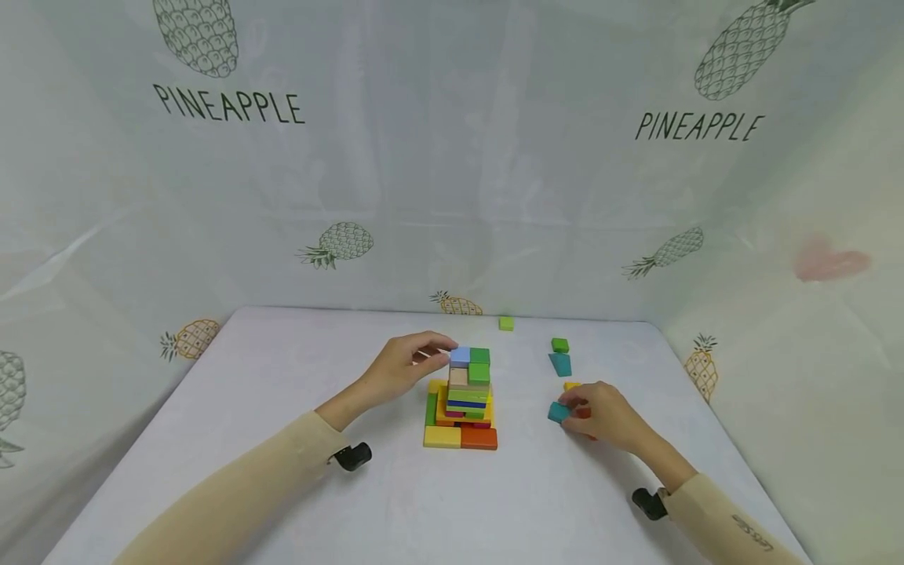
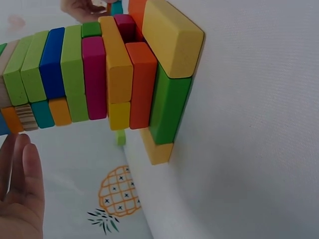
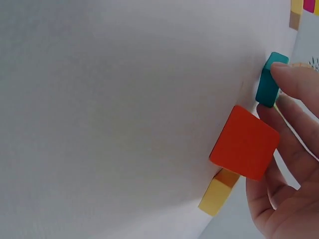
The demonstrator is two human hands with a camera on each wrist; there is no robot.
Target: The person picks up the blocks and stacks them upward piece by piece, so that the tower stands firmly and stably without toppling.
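Observation:
A stepped tower of coloured wooden blocks point(image 1: 469, 396) stands at the middle of the table, on a wider base of yellow, green and orange-red blocks. Its top layer has a light blue block point(image 1: 460, 357) beside a green block point(image 1: 479, 356). My left hand point(image 1: 399, 367) is raised at the tower's upper left, fingers loosely extended near the light blue block; whether they touch it I cannot tell. Over on the right, my right hand point(image 1: 609, 414) pinches a teal block point(image 3: 268, 85) between thumb and fingers. A red block point(image 3: 244, 143) lies close by, partly hidden in the head view.
Close to the right hand lies a yellow block point(image 3: 218, 192). Farther back are a teal angled block point(image 1: 561, 364), a green block point(image 1: 560, 345) and a light green block point(image 1: 506, 323). A pineapple-printed curtain point(image 1: 452, 173) hangs behind the white table point(image 1: 297, 369).

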